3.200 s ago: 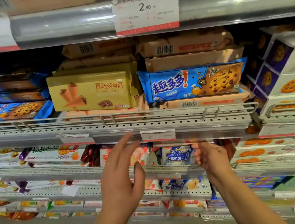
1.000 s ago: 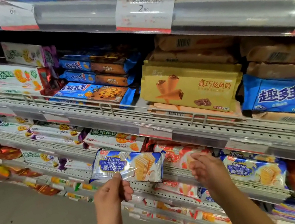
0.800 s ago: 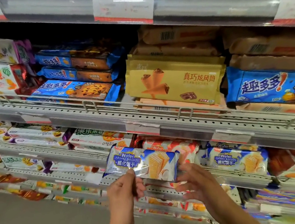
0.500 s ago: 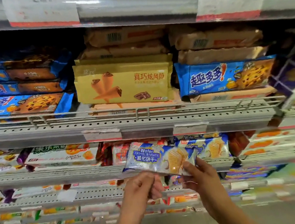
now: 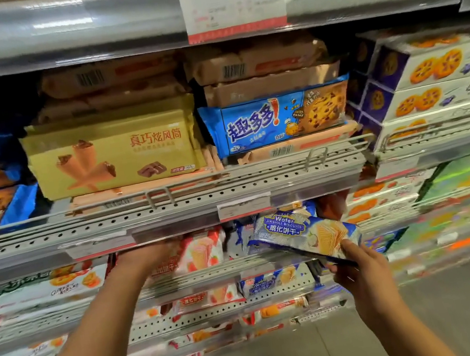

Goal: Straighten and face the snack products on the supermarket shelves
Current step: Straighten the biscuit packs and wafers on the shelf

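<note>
My right hand (image 5: 354,263) grips the lower right end of a blue wafer biscuit pack (image 5: 302,233) and holds it tilted in front of the second shelf. My left hand (image 5: 144,256) reaches under the grey shelf rail (image 5: 171,216) into the row of red strawberry wafer packs (image 5: 199,253); its fingers are hidden behind the rail. More blue wafer packs (image 5: 244,240) lie on the shelf behind the held one.
On the shelf above stand a yellow cone-wafer box (image 5: 112,150) and a blue chocolate-chip cookie pack (image 5: 276,118) among brown packs. White cookie boxes (image 5: 440,72) stack at the right. A price tag (image 5: 232,1) hangs on the top rail. Lower shelves hold more snack packs.
My left hand let go of the blue wafer pack and moved up left into the red wafer row. My right hand now holds the pack alone, further right.
</note>
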{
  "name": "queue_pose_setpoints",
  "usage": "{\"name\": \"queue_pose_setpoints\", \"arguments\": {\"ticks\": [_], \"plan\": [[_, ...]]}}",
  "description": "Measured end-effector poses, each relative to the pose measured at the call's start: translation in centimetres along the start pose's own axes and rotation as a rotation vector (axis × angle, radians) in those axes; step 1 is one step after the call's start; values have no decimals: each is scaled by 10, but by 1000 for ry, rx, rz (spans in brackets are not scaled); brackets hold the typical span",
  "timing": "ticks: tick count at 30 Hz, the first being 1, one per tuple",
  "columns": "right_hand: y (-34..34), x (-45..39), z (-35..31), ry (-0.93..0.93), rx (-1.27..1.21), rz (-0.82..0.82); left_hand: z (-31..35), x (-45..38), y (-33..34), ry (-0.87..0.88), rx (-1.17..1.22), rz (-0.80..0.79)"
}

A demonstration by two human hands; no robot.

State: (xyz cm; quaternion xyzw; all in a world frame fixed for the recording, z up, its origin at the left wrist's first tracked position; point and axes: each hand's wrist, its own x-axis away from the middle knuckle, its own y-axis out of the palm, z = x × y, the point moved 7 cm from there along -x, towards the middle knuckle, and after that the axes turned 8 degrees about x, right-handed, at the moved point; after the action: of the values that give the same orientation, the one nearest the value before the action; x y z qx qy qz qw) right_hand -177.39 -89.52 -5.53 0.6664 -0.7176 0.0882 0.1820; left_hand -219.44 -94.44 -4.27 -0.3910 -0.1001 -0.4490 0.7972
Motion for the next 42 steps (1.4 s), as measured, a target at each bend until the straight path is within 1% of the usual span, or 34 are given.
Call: {"name": "queue_pose_setpoints", "arguments": {"ticks": [1, 2, 3, 5, 6, 7, 10, 11, 13, 15, 16, 17, 18, 19, 21, 23, 28, 31, 34, 37, 40, 42], "plan": [[-3, 0, 0, -1, 7, 5, -8, -5, 2, -37, 35, -66], [-5, 0, -1, -3, 12, 10, -11, -9, 5, -38, 15, -125], [-8, 0, -3, -5, 17, 16, -12, -13, 7, -3, -27, -168], [-12, -1, -6, -16, 24, 29, -4, -12, 15, 145, -185, -270], [-14, -2, -8, -26, 32, 31, -6, -17, 17, 186, -275, -272], [-15, -3, -9, -34, 39, 34, -4, -17, 17, 225, -316, -261], [-13, -10, -12, -31, 41, 37, 1, -16, 13, 248, -329, -192], [-11, -12, -12, -24, 37, 33, 4, -14, 12, 279, -387, -143], [-5, -16, -13, -20, 43, 9, 15, 1, 16, 371, -576, -49], [3, -20, -16, -35, 57, -29, 36, 34, 28, 515, -719, 86], [6, -23, -17, -49, 63, -40, 46, 51, 37, 601, -715, 148], [10, -26, -18, -64, 76, -49, 54, 71, 47, 682, -651, 194], [13, -28, -20, -79, 91, -58, 56, 84, 58, 751, -526, 201], [16, -31, -21, -88, 101, -62, 54, 94, 68, 778, -355, 176], [19, -36, -21, -98, 103, -47, 47, 105, 90, 729, -103, 50], [21, -40, -25, -130, 110, -38, 42, 111, 110, 689, 8, -39], [27, -55, -36, -204, 226, -21, 41, 105, 120, 563, 299, -113], [32, -71, -37, -267, 365, 27, 43, 107, 123, 561, 293, -122], [46, -85, -39, -388, 522, 19, 44, 114, 128, 586, 261, -114], [54, -99, -44, -429, 739, 26, 48, 114, 129, 582, 254, -99], [63, -108, -48, -518, 997, 30, 55, 108, 134, 574, 147, -22], [66, -107, -50, -546, 1118, 31, 56, 104, 143, 535, 81, -10]]}}
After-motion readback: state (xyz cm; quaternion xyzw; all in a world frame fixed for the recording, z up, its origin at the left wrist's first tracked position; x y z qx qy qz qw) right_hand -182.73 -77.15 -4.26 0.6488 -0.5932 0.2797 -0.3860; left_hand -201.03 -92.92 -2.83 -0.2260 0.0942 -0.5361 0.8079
